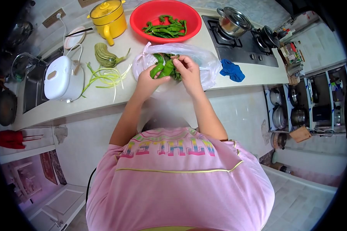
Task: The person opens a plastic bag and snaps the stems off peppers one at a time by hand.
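Over a thin, whitish plastic bag (206, 63) on the counter, my left hand (147, 82) is closed around green peppers (167, 69). One curved pepper (157, 64) rises between its thumb and fingers. My right hand (189, 75) pinches the upper end of a pepper, thumb and fingertips together; the exact spot under the fingertips is hidden. More green pieces show below and between the hands. Just behind the bag stands a red basin (138, 24) with several long green peppers (165, 30) in it.
Left of the bag lie green stalks (104, 77) and a striped squash (106, 56). A white appliance (59, 79), a yellow pot (111, 25) and a small plate (74, 40) stand farther left. On the right are a blue cloth (232, 71) and a stove with a steel pot (233, 25).
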`<state>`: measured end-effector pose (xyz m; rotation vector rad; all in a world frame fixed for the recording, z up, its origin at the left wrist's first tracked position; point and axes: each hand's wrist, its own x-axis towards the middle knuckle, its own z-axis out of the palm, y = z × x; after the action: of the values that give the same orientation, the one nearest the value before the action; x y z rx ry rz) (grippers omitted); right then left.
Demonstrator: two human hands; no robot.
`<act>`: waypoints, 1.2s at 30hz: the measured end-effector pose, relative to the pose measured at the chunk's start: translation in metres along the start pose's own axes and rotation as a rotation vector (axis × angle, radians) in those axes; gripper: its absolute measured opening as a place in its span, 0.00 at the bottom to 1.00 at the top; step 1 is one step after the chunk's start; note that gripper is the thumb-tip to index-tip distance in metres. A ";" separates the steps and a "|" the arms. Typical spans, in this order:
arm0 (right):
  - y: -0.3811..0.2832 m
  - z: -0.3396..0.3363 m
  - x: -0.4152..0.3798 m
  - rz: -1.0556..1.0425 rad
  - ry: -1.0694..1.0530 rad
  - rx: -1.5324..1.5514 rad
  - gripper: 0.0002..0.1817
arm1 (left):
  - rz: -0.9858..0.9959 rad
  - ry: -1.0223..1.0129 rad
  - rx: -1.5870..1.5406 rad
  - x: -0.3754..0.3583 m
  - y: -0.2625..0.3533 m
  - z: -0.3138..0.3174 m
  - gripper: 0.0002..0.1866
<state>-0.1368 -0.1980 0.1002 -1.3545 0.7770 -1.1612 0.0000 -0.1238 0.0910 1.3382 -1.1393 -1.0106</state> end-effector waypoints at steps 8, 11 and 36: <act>-0.011 0.004 -0.010 0.104 -0.096 0.197 0.06 | 0.053 0.045 -0.030 0.000 0.011 0.013 0.19; -0.014 0.006 -0.010 0.154 -0.058 0.244 0.07 | 0.083 0.066 0.212 -0.004 0.013 0.013 0.20; 0.008 -0.027 0.003 0.407 0.002 0.516 0.09 | -0.119 -0.122 -0.773 0.014 -0.027 -0.020 0.21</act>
<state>-0.1596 -0.2102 0.0898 -0.7260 0.6557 -0.9489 0.0242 -0.1341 0.0658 0.7290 -0.6363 -1.4430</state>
